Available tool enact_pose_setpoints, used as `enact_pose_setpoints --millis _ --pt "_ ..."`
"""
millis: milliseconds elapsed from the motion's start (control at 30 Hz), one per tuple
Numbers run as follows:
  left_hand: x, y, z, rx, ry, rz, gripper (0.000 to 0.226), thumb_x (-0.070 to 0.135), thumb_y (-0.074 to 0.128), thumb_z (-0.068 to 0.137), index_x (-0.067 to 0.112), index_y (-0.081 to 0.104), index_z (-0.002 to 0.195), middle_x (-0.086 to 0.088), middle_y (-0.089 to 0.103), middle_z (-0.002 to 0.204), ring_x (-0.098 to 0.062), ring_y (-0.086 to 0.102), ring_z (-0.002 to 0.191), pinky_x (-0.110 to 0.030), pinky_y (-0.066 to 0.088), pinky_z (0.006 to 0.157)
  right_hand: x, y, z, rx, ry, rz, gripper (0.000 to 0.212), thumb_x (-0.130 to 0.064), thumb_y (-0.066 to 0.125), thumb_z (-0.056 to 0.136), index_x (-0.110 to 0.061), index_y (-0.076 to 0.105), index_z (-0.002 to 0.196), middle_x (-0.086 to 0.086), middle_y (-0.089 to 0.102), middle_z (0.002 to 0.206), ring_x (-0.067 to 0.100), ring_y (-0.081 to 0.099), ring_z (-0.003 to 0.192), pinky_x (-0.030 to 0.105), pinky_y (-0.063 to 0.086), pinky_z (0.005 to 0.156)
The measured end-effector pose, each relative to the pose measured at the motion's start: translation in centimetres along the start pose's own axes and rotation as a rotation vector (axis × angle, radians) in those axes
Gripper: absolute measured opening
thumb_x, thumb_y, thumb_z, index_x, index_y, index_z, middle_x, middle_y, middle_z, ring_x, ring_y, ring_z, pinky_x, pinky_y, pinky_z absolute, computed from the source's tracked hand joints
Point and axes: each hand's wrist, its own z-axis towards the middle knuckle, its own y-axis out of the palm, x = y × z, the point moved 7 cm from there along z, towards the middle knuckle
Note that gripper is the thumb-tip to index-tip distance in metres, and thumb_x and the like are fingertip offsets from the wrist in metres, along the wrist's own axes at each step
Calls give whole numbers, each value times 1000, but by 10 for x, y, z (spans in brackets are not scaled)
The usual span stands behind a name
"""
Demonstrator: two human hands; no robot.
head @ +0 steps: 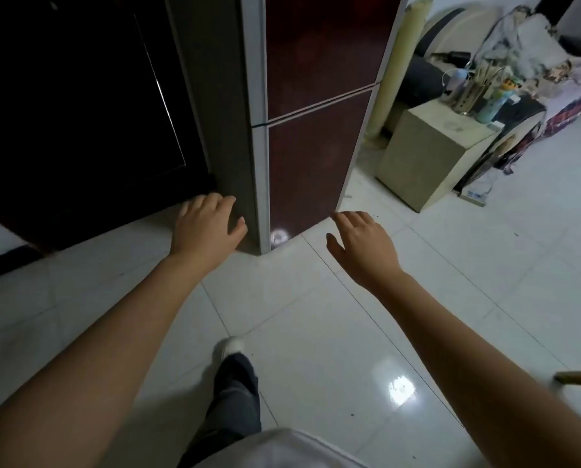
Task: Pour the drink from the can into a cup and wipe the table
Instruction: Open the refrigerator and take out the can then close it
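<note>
Down at 6 o'clock there's a bit of white shirt [292,449], then a leg in dark jeans [236,396] ending in a white shoe [232,344] on glossy white floor tiles [316,309]. Both arms reach forward with nothing in them. Left hand [208,228] sits around 11 o'clock, fingers relaxed and a bit spread, right in front of the grey side of the fridge [228,130]; can't tell if it's actually touching. Right hand [360,244] is about 1 o'clock, loosely open, fingertips near the bottom corner of the dark red fridge door [312,163]. Can and cup aren't anywhere in view, so no idea where they are. Off at 2 o'clock is a beige box-like stand [427,160] with a utensil holder [474,92] and a small bottle [488,109] on top, clutter behind it.
</note>
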Motion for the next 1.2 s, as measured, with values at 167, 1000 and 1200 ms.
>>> enact_pose_setpoints --millis 167,1000,1200 --pt "-12 5 77 18 46 21 49 36 41 93 11 41 135 -12 48 134 -30 42 123 -41 30 103 10 11 72 36 19 2 45 -32 44 95 -12 41 135 8 52 134 28 46 123 38 41 97" --pt "-82 -12 354 38 128 6 49 37 40 93 11 42 134 -12 49 134 -29 43 123 -41 30 103 18 -11 348 187 170 127 49 -31 43 96 -11 35 140 11 49 135 26 43 125 36 39 98" --pt "-76 -64 381 183 103 35 50 39 39 93 13 40 136 -10 47 136 -27 42 126 -40 29 105 13 -61 375 316 97 126 50 -33 44 95 -13 33 140 10 49 136 26 42 126 34 38 99"
